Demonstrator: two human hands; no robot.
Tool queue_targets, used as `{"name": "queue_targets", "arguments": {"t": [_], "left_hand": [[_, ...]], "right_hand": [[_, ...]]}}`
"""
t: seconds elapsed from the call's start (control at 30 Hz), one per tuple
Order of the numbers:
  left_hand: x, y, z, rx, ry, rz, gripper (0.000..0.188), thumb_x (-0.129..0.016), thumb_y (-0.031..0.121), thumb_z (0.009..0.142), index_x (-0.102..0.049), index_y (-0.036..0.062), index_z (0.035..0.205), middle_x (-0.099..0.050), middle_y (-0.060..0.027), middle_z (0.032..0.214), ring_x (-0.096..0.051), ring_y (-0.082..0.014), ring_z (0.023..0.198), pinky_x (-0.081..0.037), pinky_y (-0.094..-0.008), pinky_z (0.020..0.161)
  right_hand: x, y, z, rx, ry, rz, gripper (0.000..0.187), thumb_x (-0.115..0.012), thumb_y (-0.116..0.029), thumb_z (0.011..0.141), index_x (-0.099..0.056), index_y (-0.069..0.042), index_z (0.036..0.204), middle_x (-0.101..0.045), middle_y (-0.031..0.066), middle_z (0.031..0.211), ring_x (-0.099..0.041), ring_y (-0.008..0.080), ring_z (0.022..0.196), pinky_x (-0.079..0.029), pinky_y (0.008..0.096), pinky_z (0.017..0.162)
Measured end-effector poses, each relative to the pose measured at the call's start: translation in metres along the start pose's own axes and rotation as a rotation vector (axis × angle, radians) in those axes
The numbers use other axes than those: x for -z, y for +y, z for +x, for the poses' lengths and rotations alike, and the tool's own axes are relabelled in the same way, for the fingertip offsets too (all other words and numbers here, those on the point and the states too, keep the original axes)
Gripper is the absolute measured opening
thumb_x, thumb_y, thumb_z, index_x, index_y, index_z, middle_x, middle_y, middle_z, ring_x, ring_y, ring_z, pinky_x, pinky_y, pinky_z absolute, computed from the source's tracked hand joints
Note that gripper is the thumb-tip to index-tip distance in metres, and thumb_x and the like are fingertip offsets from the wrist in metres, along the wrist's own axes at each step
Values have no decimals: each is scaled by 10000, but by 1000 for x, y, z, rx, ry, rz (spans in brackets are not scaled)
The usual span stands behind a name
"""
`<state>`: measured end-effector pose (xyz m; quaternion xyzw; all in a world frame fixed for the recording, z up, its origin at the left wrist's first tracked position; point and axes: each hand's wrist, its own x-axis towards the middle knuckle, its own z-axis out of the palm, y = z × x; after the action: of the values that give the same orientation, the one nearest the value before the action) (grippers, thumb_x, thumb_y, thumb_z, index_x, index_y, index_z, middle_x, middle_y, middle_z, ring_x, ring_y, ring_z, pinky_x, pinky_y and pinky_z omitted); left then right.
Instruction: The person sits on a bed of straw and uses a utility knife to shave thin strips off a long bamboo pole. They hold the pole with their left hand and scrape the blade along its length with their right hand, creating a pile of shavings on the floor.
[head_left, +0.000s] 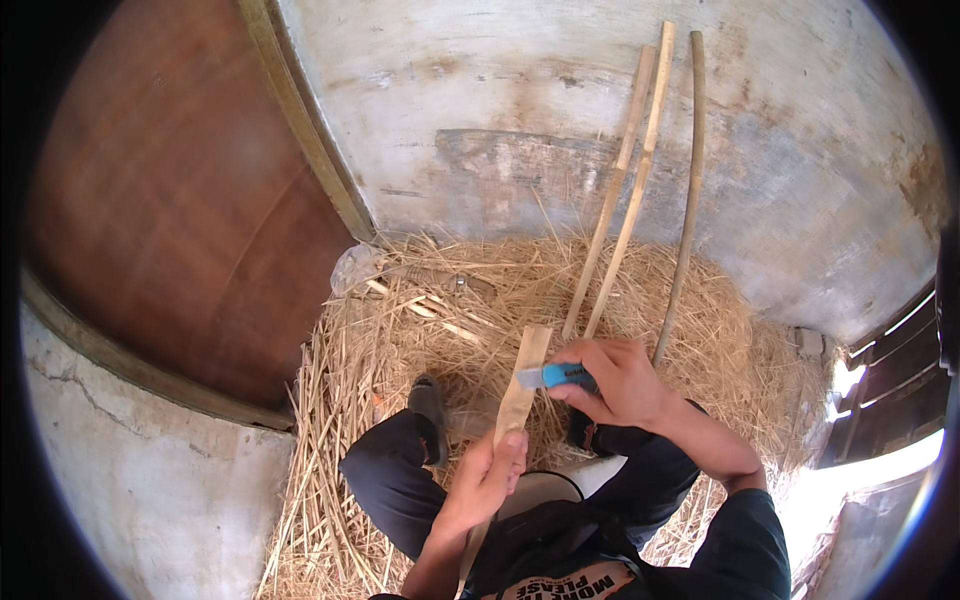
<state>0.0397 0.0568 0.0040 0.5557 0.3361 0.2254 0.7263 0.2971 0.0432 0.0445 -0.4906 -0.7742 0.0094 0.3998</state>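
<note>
My left hand (487,478) is closed around a flat, pale wooden strip (517,397), which slants up and away from my lap, its lower part running down past my forearm. In my right hand (628,384) is a utility knife (568,375) with a blue and black handle. Its short, wide blade points left and lies against or just over the strip's upper part; whether it cuts into the wood I cannot tell. The strip's far end stands free above the straw.
Dry straw (400,350) covers the floor. Two pale wooden strips (640,170) and a rounded stick (690,190) lean on the stained wall (500,90). A brown panel (190,210) stands at left, with a clear plastic bag (355,268) near its corner. My shoe (427,405) rests on the straw.
</note>
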Motion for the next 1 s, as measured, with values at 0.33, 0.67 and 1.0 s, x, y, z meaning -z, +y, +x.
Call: {"name": "queue_targets", "arguments": {"t": [0.33,0.67,1.0], "left_hand": [[-7,-7,0,-208,134,243,382,-442,355,1202,-572,34,1042,-524,13,742,-474,-50,611,-411,-241,547],[-12,3,1,-240,238,328,337,-474,296,1190,-631,-2,1165,-578,-2,754,-515,-63,635,-438,-264,571],[-12,1,1,-257,280,417,368,-480,272,1187,-633,-28,1336,-592,-17,721,-539,-78,634,-461,-278,585]], "right_hand": [[-11,-12,-12,28,-32,-28,357,-842,-337,931,-702,-80,1134,-672,47,796,-693,266,631,-526,371,540],[-16,-17,-12,-7,-59,-78,354,-835,-347,941,-701,-67,1111,-675,58,797,-706,273,646,-537,371,549],[-15,-25,-9,-86,-75,-73,360,-889,-313,889,-729,-69,1099,-731,57,832,-730,277,671,-555,369,572]]}}
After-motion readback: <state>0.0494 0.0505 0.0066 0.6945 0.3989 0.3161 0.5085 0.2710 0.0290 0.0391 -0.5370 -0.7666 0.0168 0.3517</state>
